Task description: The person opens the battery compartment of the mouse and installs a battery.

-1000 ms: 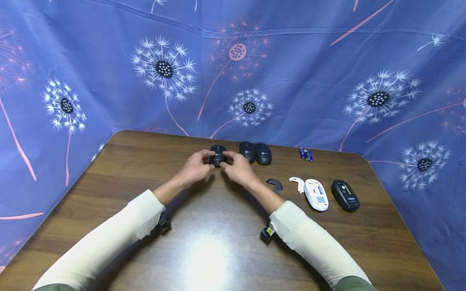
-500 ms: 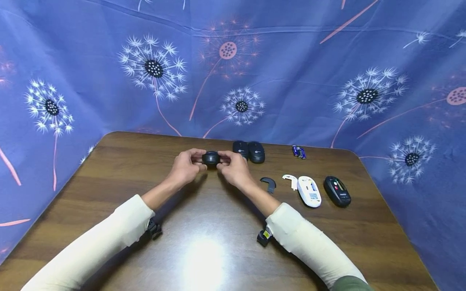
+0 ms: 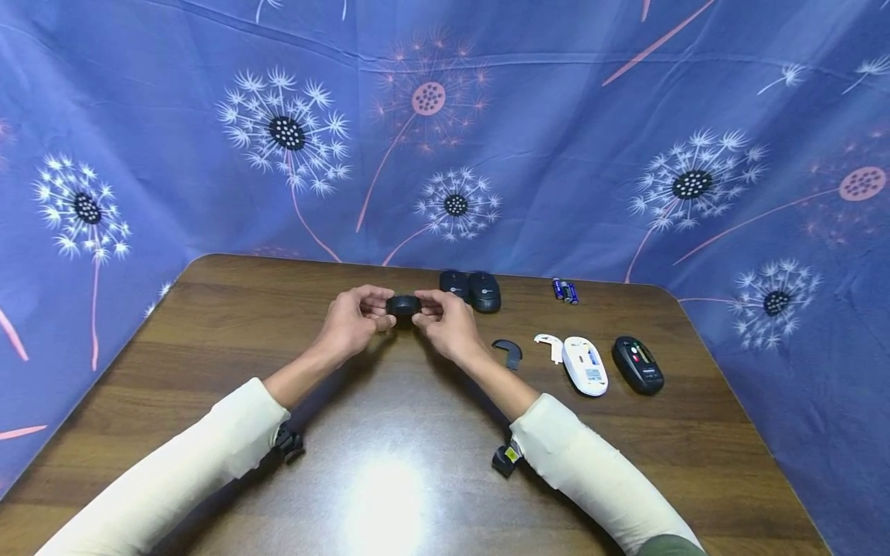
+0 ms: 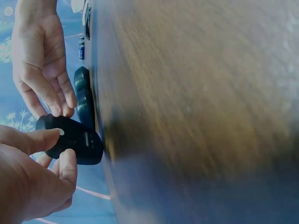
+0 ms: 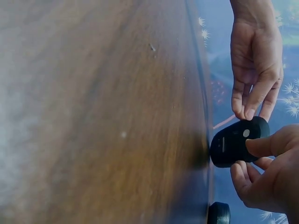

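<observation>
A black computer mouse (image 3: 403, 306) is held between both hands near the back of the table. It is tipped up, and both wrist views show its underside with a small pale round spot; one end appears to touch the tabletop. The left hand (image 3: 352, 320) pinches one side with fingers and thumb. On the opposite side, the right hand (image 3: 448, 323) grips it with thumb and fingertips. Two more black mice (image 3: 484, 292) sit side by side, just beyond the right hand.
Right of the right forearm lie a dark curved cover (image 3: 510, 353), a white cover (image 3: 552, 347), an opened white mouse (image 3: 585, 366) and an opened black mouse (image 3: 637, 365). Several blue batteries (image 3: 565, 291) lie near the back edge of the wooden table (image 3: 229, 340), before a blue patterned cloth (image 3: 542, 139).
Both hands have tilted the mouse up from lying flat with its top showing, so its end now faces the head camera. The head view has shifted slightly.
</observation>
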### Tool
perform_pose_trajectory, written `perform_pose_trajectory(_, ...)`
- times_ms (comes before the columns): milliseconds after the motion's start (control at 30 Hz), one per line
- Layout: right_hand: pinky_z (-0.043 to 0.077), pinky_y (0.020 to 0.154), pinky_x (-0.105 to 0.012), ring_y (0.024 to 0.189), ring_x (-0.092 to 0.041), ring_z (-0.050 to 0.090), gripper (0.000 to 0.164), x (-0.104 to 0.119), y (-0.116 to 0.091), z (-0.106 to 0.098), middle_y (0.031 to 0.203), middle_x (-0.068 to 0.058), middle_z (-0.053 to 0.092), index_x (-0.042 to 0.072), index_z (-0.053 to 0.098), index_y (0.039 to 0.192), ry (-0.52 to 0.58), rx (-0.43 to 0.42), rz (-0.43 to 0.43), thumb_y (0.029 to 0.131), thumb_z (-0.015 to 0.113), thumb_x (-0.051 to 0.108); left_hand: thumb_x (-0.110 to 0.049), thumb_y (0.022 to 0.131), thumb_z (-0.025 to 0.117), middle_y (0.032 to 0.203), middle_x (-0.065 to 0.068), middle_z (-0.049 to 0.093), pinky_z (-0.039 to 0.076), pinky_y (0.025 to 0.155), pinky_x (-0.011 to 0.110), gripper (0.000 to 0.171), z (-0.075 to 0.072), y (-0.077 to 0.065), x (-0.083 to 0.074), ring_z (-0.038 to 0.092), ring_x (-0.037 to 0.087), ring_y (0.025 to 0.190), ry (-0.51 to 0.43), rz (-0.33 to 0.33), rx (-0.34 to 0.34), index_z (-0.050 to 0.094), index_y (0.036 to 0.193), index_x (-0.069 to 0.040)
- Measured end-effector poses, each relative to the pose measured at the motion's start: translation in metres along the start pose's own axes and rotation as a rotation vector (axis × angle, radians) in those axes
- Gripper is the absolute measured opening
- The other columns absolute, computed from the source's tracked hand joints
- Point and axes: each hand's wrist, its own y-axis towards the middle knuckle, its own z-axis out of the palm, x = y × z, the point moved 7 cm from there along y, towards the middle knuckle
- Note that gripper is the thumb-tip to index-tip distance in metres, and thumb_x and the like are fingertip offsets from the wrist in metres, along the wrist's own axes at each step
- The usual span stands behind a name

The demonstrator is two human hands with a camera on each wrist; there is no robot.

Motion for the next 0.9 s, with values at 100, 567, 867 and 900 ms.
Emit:
perform_pose_trajectory(100, 0.068, 0.098, -0.029, 0.110, -0.022, 0.079, 0.039, 0.013, -0.010, -0.007, 0.121, -0.012, 0.081, 0.008, 0.077, 0.142, -0.010, -0.011, -0.010, 0.103, 0.082, 0.011, -0.001, 0.097, 0.084, 0.120, 0.025, 0.081, 0.057, 0.079, 0.011, 0.042, 0.001, -0.001, -0.001, 0.077, 0.027, 0.103, 0.000, 0.013, 0.004, 0.075, 0.138, 0.001)
perform_pose_trajectory(567, 0.067, 0.108, -0.041, 0.121, -0.032, 0.077, 0.034, 0.041, -0.033, -0.028, 0.126, -0.016, 0.074, 0.006, 0.076, 0.142, -0.055, -0.022, 0.007, 0.109, 0.076, 0.015, -0.010, 0.100, 0.086, 0.119, 0.020, 0.082, 0.060, 0.088, 0.023, 0.041, 0.009, -0.005, -0.014, 0.076, 0.028, 0.104, 0.018, 0.068, 0.016, 0.075, 0.138, -0.001)
perform_pose_trajectory(867, 0.066, 0.108, -0.038, 0.119, -0.026, 0.078, 0.035, 0.026, -0.032, -0.032, 0.125, -0.013, 0.078, 0.009, 0.078, 0.139, -0.022, -0.027, -0.039, 0.111, 0.075, 0.029, -0.014, 0.103, 0.082, 0.131, 0.021, 0.075, 0.064, 0.107, 0.049, 0.041, 0.014, -0.006, -0.014, 0.076, 0.035, 0.115, 0.036, 0.081, 0.042, 0.073, 0.142, -0.003)
perform_pose_trajectory(900, 0.066, 0.108, -0.040, 0.118, -0.027, 0.078, 0.034, 0.026, -0.033, -0.032, 0.125, -0.014, 0.078, 0.008, 0.077, 0.139, -0.023, -0.023, -0.028, 0.111, 0.075, 0.027, -0.014, 0.104, 0.082, 0.132, 0.022, 0.076, 0.064, 0.109, 0.052, 0.041, 0.016, -0.006, -0.014, 0.076, 0.036, 0.117, 0.033, 0.079, 0.048, 0.073, 0.142, -0.003)
